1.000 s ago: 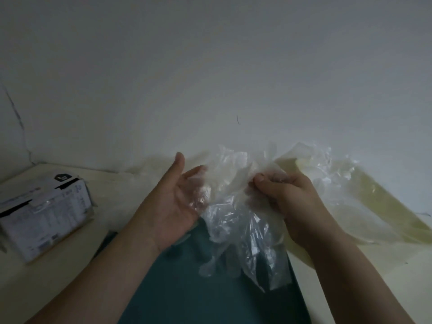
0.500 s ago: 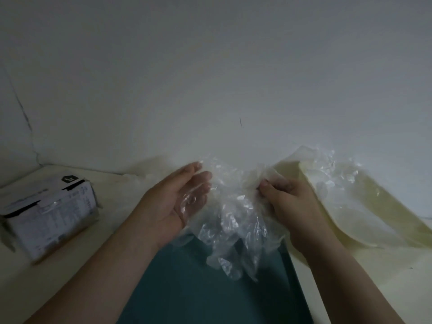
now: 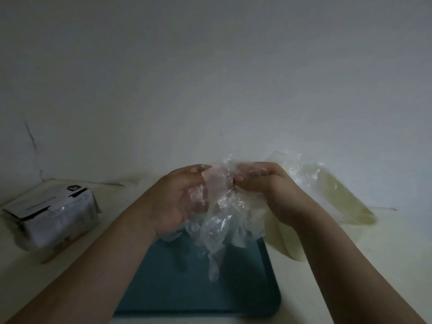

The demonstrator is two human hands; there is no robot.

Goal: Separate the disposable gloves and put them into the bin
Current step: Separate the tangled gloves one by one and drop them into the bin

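Observation:
A crumpled bunch of clear disposable gloves (image 3: 218,220) hangs between my two hands above a teal bin (image 3: 198,284). My left hand (image 3: 180,197) cups the bunch from the left, its fingers curled over the plastic at the top. My right hand (image 3: 264,183) pinches the top of the bunch from the right. One glove's fingers dangle down over the bin. More clear gloves (image 3: 301,171) lie behind my right hand on a pale yellowish bag (image 3: 339,195).
A white printed cardboard box (image 3: 53,213) sits on the pale table at the left. The wall stands close behind the work area. The yellowish bag spreads along the right side of the bin.
My hands have come closer together at the top of the glove bunch, and the left fingers now curl onto the plastic. The bunch hangs lower over the bin.

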